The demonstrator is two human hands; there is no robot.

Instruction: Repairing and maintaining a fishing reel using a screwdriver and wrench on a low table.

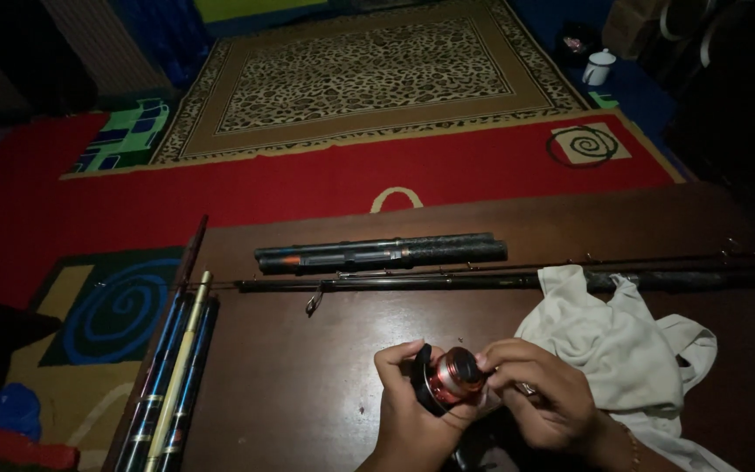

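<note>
A small fishing reel (pixel 453 378) with a red spool and black body is held over the brown table (pixel 308 367). My left hand (pixel 412 411) grips it from the left and below. My right hand (pixel 543 398) pinches its right side with thumb and fingers. A white cloth (pixel 613 336) lies just right of my hands.
A long dark fishing rod (pixel 482 280) lies across the table, with a short collapsed rod (pixel 382 253) behind it. Several rods (pixel 172 385) lie along the table's left edge. A red patterned carpet (pixel 308 183), a leopard-print rug (pixel 369 70) and a white cup (pixel 599 67) are beyond.
</note>
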